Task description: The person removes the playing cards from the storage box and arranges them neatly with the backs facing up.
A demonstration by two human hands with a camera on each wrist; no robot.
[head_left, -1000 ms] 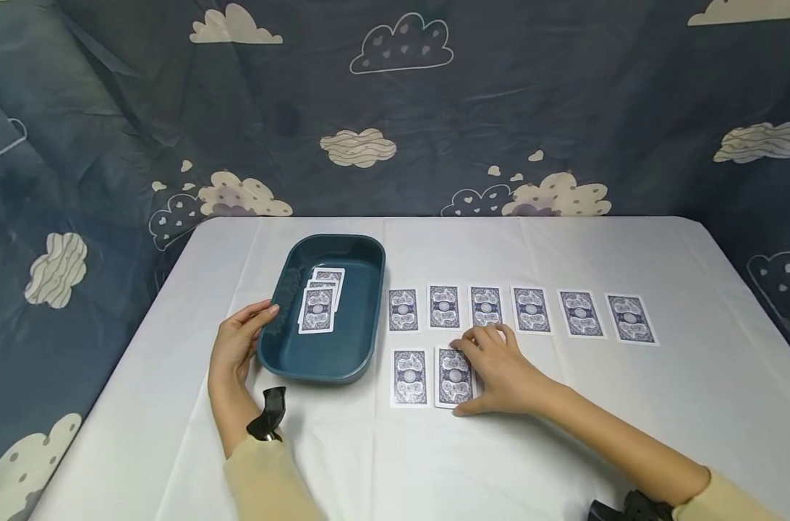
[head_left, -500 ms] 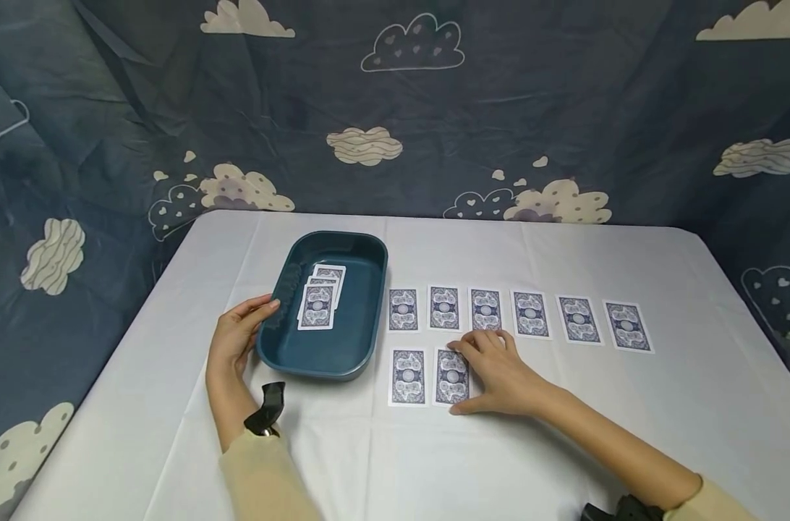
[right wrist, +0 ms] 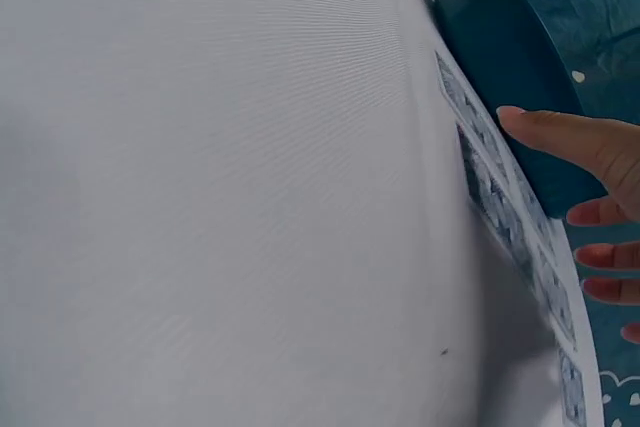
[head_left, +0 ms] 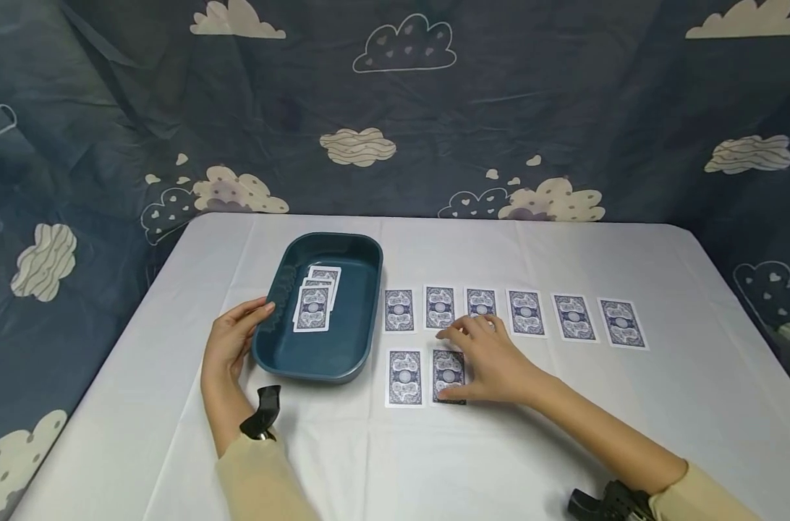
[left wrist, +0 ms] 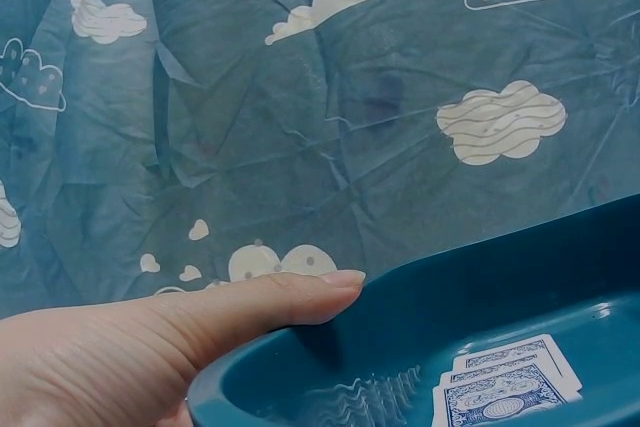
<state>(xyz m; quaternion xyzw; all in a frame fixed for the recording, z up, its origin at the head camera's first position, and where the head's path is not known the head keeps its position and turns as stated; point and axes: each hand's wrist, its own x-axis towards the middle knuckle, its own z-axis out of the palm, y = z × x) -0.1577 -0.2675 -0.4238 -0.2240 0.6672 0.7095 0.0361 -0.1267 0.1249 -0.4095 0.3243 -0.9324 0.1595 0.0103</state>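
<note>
At the left side of a dark teal tray [head_left: 346, 354], my left hand [head_left: 231, 336] holds the rim; in the left wrist view its thumb [left wrist: 280, 302] lies over the edge. Several face-down playing cards [head_left: 312, 310] with blue patterned backs overlap inside the tray. My right hand [head_left: 489, 365] hovers over the second card [head_left: 447, 365] of the front row, fingers spread and relaxed, thumb across its lower part. The right wrist view shows those fingers apart with nothing between them. Left of that card lies another front-row card [head_left: 404, 378].
Behind the front row, several face-down cards [head_left: 527, 313] form a line running right from the tray. A white cloth covers the table [head_left: 434, 470]. A dark curtain [head_left: 532, 87] with cloud prints hangs behind it.
My right hand has let go of the second front-row card and lifted slightly, its fingers moving back. That card stays flat on the table. My left hand stays at the tray.
</note>
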